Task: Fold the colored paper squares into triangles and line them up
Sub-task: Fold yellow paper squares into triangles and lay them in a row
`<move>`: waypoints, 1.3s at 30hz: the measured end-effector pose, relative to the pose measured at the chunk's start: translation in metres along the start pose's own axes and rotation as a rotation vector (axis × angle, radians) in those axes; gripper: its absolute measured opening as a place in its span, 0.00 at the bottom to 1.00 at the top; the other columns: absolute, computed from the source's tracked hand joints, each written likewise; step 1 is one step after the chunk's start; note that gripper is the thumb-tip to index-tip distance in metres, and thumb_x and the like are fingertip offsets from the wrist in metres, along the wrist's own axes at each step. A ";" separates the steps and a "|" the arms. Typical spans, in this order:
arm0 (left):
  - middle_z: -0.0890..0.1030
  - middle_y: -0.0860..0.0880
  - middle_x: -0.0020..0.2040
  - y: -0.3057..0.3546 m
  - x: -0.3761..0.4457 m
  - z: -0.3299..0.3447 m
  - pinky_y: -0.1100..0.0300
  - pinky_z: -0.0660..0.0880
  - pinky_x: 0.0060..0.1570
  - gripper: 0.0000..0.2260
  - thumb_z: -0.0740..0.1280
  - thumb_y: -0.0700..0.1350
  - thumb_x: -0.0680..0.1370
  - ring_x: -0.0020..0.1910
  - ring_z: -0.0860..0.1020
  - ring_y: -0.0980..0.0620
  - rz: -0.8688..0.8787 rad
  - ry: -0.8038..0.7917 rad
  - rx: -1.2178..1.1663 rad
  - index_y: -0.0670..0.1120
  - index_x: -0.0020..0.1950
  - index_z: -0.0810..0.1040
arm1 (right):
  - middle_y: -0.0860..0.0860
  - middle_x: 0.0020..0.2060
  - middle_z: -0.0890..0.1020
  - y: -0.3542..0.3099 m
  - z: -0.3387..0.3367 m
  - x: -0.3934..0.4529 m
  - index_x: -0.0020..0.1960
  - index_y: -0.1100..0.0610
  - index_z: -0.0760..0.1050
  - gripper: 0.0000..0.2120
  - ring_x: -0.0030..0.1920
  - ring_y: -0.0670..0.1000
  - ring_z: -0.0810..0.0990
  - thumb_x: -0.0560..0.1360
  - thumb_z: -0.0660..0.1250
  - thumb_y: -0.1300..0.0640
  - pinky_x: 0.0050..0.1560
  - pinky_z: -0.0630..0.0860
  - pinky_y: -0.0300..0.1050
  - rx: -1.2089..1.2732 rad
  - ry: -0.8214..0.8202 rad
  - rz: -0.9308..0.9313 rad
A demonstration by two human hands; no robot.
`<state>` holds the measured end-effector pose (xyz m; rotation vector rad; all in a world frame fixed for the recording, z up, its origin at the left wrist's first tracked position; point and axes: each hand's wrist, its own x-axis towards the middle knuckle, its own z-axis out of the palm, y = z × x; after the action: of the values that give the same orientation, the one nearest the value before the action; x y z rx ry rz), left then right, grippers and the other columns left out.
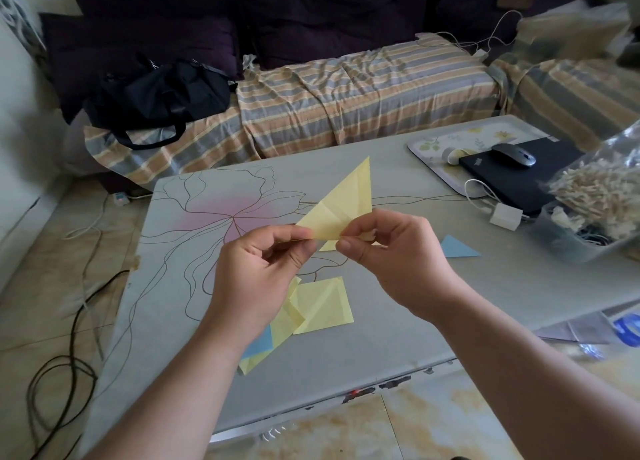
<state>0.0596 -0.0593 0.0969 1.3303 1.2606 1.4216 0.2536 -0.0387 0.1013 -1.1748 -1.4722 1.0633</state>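
I hold a yellow paper (343,205) folded into a triangle in the air above the table. My left hand (263,276) pinches its lower left edge and my right hand (398,258) pinches its lower right part. A creased yellow square (322,305) lies flat on the table below my hands. Under my left wrist sit more yellow sheets (285,324) and a blue sheet (259,343), partly hidden. A blue folded triangle (457,247) lies on the table to the right.
The grey table (180,251) has a flower drawing. At its right are a floral tray (436,144), a black laptop (516,179) with a mouse (513,154), a white charger (505,216) and a tub of wooden clips (595,196). A striped sofa with a black bag (162,95) stands behind. Cables lie on the floor at left.
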 end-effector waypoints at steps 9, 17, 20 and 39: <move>0.86 0.48 0.37 -0.004 -0.003 0.012 0.57 0.82 0.46 0.04 0.76 0.38 0.75 0.38 0.83 0.51 -0.103 0.103 -0.163 0.44 0.48 0.86 | 0.40 0.26 0.76 0.000 0.004 0.000 0.39 0.57 0.79 0.09 0.26 0.41 0.70 0.72 0.79 0.62 0.29 0.67 0.32 0.063 0.078 0.033; 0.85 0.46 0.37 -0.003 -0.002 0.013 0.56 0.82 0.45 0.06 0.68 0.35 0.82 0.40 0.86 0.48 -0.125 0.160 -0.227 0.45 0.51 0.81 | 0.54 0.32 0.76 0.002 0.005 0.005 0.43 0.56 0.77 0.11 0.35 0.54 0.77 0.76 0.73 0.70 0.45 0.78 0.52 0.224 0.099 0.047; 0.86 0.46 0.37 -0.003 -0.001 0.012 0.56 0.82 0.45 0.08 0.64 0.34 0.84 0.42 0.86 0.46 -0.090 0.149 -0.179 0.45 0.53 0.80 | 0.51 0.30 0.78 0.001 0.004 0.006 0.43 0.56 0.77 0.11 0.35 0.54 0.79 0.76 0.72 0.70 0.46 0.79 0.51 0.228 0.099 0.054; 0.82 0.50 0.54 -0.026 0.007 -0.002 0.48 0.77 0.50 0.02 0.75 0.45 0.78 0.49 0.79 0.47 0.744 0.059 0.765 0.49 0.49 0.88 | 0.53 0.34 0.79 -0.002 0.003 0.006 0.40 0.54 0.78 0.11 0.33 0.51 0.74 0.79 0.66 0.65 0.41 0.75 0.46 0.532 -0.043 0.602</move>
<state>0.0551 -0.0480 0.0731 2.4813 1.4987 1.4991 0.2499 -0.0334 0.1033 -1.2206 -0.7785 1.7634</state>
